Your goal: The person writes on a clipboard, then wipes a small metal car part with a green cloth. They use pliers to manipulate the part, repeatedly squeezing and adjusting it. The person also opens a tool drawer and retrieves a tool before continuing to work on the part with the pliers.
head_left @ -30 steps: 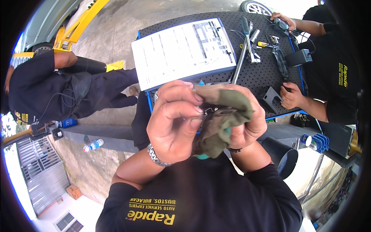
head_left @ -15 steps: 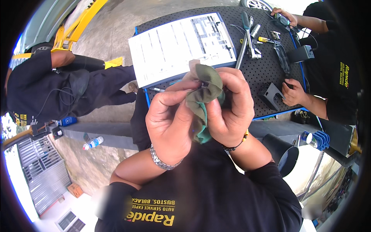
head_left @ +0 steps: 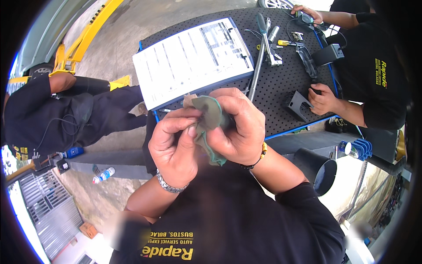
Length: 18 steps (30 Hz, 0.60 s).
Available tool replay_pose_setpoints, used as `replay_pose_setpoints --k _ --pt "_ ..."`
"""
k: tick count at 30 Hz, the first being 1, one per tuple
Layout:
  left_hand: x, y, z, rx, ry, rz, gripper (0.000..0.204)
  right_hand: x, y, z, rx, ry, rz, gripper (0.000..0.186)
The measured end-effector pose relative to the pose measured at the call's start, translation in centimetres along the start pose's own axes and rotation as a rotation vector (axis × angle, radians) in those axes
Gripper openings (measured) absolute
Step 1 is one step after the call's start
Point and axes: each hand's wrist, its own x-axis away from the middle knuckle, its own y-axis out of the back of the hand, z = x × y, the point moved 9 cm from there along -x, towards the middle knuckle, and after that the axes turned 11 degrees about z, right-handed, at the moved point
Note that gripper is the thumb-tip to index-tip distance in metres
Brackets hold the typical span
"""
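Note:
Both my hands are raised together in front of my chest, gripping a crumpled rag (head_left: 209, 111), olive-green with teal edges. My left hand (head_left: 173, 147) pinches the rag between thumb and fingers at its left side. My right hand (head_left: 241, 125) is closed round the other side, its thumb pressing into the folds. A loose end dangles below my fingers. Whether something is wrapped inside the cloth cannot be made out. Just beyond the hands, a printed sheet on a board (head_left: 176, 61) lies on the black perforated tabletop (head_left: 274, 94).
A ratchet wrench (head_left: 259, 66), a yellow-handled screwdriver (head_left: 285, 42) and a black bracket (head_left: 296, 105) lie on the table. At its right, a co-worker's hands (head_left: 325, 99) hold a radio (head_left: 303, 17) and touch the table. Another person (head_left: 48, 108) is at the left. A black bucket (head_left: 316, 171) stands lower right.
My hands and the rag have shifted left and slightly down in the picture. The rag's folds have turned, showing a flatter, rounded flap with a teal rim.

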Motion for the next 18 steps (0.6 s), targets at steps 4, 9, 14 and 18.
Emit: replay_pose_setpoints --k 4,9,14,18 --pt "0.2 0.2 0.2 0.071 0.014 -0.034 0.009 0.4 -0.4 -0.5 -0.022 0.002 -0.003 0.032" --pt "0.1 0.6 1.9 0.25 0.125 -0.115 0.008 0.1 -0.5 -0.4 0.091 0.011 -0.042 0.028" --pt "-0.5 -0.6 0.6 0.001 0.034 0.057 0.007 0.4 0.6 -1.3 0.001 -0.112 -0.053 0.021" --pt "-0.7 -0.5 2.2 0.332 0.137 -0.082 0.009 2.2 2.6 -4.8 -0.652 -0.239 -0.328 0.03"
